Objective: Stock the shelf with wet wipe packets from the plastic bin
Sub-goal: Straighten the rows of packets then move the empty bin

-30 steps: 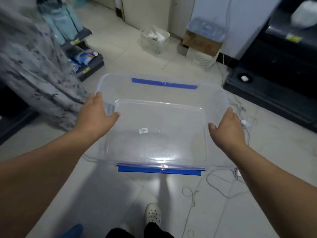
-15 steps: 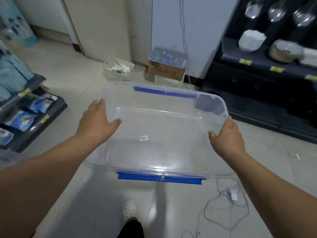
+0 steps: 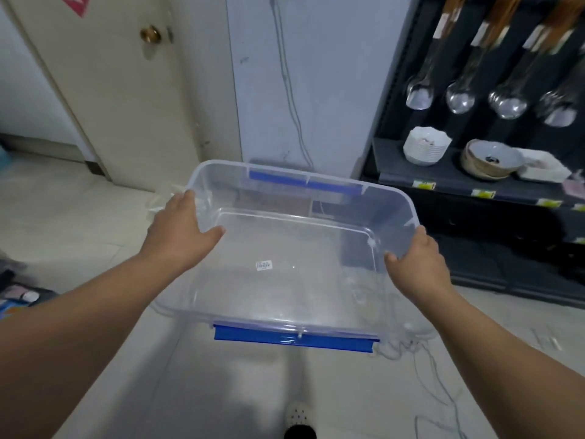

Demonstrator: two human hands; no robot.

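Observation:
A clear plastic bin [image 3: 392, 191] with blue latches on its near and far sides is held in the air in front of me. It holds nothing but a small white sticker on its bottom. My left hand [image 3: 179, 231] grips the bin's left rim, thumb inside the wall. My right hand [image 3: 418, 264] grips the right rim the same way. No wet wipe packets lie in the bin. At the far left edge a blurred bit of blue packaging [image 3: 9, 307] shows low down.
A dark shelf unit [image 3: 395, 177] stands at the right with white bowls [image 3: 425, 150] and hanging glassware [image 3: 459, 99]. A cream door [image 3: 126, 90] and a pale wall are ahead. White cables [image 3: 433, 375] trail on the tiled floor at lower right. My shoe [image 3: 299, 418] shows below.
My view has swung right and upward: the left shelf with blue packets has left the frame, the door and dark shelf have come closer. Both hands keep the same hold on the bin.

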